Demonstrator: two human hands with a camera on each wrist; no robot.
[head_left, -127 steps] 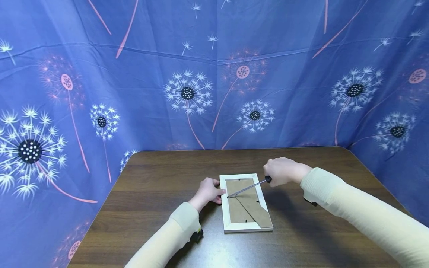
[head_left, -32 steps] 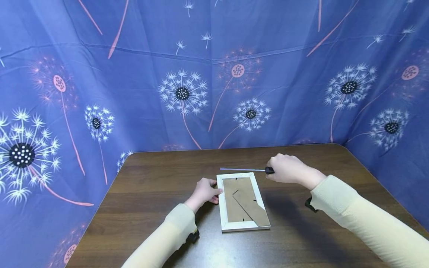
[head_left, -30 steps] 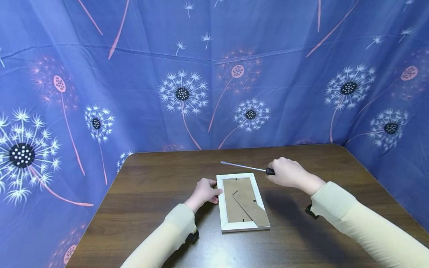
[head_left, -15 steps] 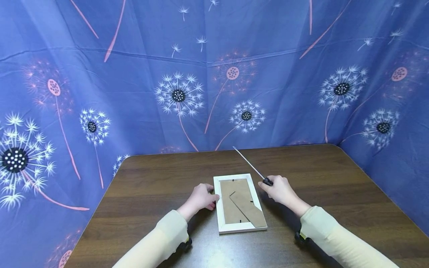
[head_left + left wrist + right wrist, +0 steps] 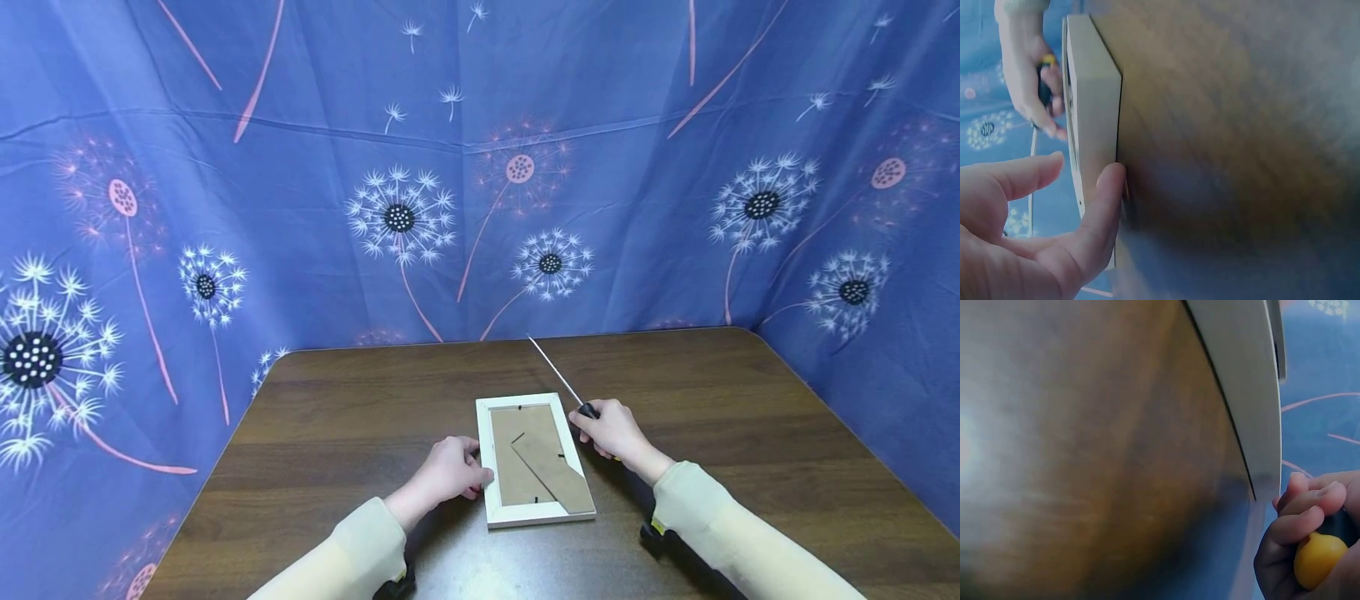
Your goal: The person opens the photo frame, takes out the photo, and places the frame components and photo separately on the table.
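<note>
A white picture frame (image 5: 487, 500) lies face down on the table, its brown backing board (image 5: 528, 467) upward. The board carries a folded stand flap and small black tabs along the opening. At the frame's left edge is my left hand (image 5: 447, 473); in the left wrist view a fingertip (image 5: 1110, 181) touches the frame's side, while the thumb stands slightly off it. Beside the right edge, my right hand (image 5: 617, 433) grips a screwdriver (image 5: 557, 372), its shaft pointing away to the back. In the right wrist view, the curled fingers wrap the black handle with its yellow end (image 5: 1319, 561).
The brown wooden table (image 5: 337, 417) has rounded back corners. A blue cloth with dandelion prints (image 5: 315, 208) hangs behind and at the sides. Dark wrist devices (image 5: 652, 540) sit beneath both sleeves.
The screwdriver tip has left the tab at the frame's left side, swung up and now points away. My right hand came down beside the frame. The left hand slid a little toward me.
</note>
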